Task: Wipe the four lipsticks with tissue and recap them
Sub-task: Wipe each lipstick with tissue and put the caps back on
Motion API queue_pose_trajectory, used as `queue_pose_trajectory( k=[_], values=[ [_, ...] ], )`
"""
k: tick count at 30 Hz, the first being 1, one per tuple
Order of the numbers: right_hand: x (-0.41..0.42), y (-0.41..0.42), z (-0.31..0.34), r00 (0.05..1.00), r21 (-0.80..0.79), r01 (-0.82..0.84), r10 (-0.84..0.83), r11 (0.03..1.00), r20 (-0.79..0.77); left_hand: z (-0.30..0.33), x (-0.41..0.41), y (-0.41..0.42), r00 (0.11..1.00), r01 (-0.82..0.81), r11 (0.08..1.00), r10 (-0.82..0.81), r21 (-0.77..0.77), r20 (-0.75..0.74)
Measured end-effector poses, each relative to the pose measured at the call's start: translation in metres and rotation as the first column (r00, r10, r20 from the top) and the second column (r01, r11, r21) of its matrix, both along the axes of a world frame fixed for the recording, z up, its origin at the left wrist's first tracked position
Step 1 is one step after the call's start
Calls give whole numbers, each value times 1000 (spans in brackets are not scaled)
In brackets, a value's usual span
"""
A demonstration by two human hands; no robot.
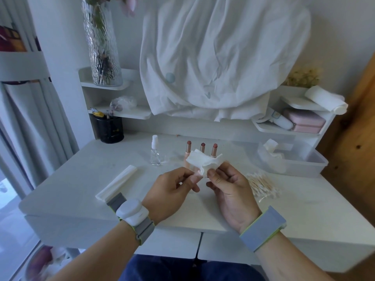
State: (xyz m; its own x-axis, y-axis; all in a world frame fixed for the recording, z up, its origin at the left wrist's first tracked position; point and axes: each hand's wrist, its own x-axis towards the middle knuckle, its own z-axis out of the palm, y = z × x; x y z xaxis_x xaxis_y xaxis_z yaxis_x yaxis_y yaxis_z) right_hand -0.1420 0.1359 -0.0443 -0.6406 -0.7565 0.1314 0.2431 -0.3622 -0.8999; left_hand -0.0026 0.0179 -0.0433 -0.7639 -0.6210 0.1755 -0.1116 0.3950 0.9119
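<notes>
Three uncapped lipsticks stand upright in a row on the white desk (85,179): a left one (188,147), a middle one (202,148) and a right one (214,150). In front of them my left hand (172,189) grips a pale pink lipstick (196,175) by its body. My right hand (229,185) pinches a crumpled white tissue (203,162) wrapped over the lipstick's tip, which is hidden. The tissue covers the lower parts of the standing lipsticks. I cannot make out any caps.
A small clear spray bottle (155,152) stands left of the lipsticks. A folded white tissue pack (116,182) lies at the left. A heap of cotton swabs (262,184) and a clear plastic bin (294,159) sit to the right. A black mesh pen cup (110,128) stands at the back left.
</notes>
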Motion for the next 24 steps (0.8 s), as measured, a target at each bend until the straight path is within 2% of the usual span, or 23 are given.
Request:
queue_pose_trajectory(
  k=[5, 8, 15, 24],
  values=[
    [8, 1, 4, 993, 25, 10, -6, 1000, -122, -4, 1, -2, 1000, -16, 998, 15, -63, -20],
    [10, 2, 3, 982, 19, 20, -16, 1000, -190, -4, 1, -3, 999, -30, 998, 29, -48, -29],
    [6, 1, 2, 989, 25, 53, -49, 998, -140, -7, -2, -6, 1000, 17, 999, -16, -49, 14],
    [4, 0, -2, 981, 65, 29, -16, 997, -191, -5, -1, -5, 998, 32, 993, -25, -110, 65]
  ],
)
